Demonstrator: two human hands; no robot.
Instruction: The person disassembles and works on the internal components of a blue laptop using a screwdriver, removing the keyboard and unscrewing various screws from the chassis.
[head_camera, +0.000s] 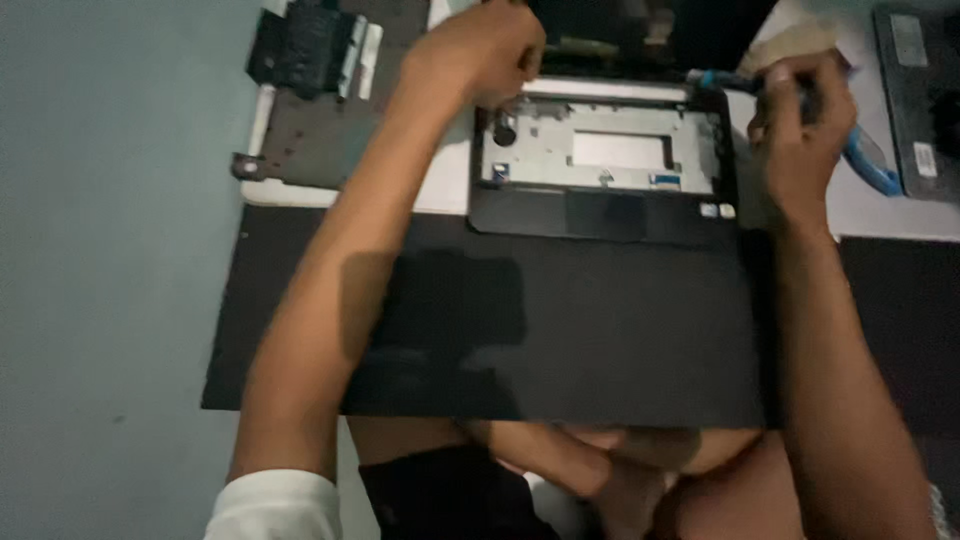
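Note:
A small black laptop (600, 212) lies open with its keyboard removed, showing the bare silver metal tray (620, 150) inside. My left hand (482, 52) is curled at the laptop's far left corner, fingers pinched near the hinge; what it holds is hidden. My right hand (800, 130) is at the laptop's right edge, closed around a blue-handled tool (868, 160) whose tip points toward the far right corner. The dark screen (650, 30) stands at the far side.
A large black mat (560, 330) covers the surface in front of the laptop. A dark removed panel (330, 110) with a black part (300, 45) lies far left. Another dark device (920, 100) sits at the far right. My knees show below.

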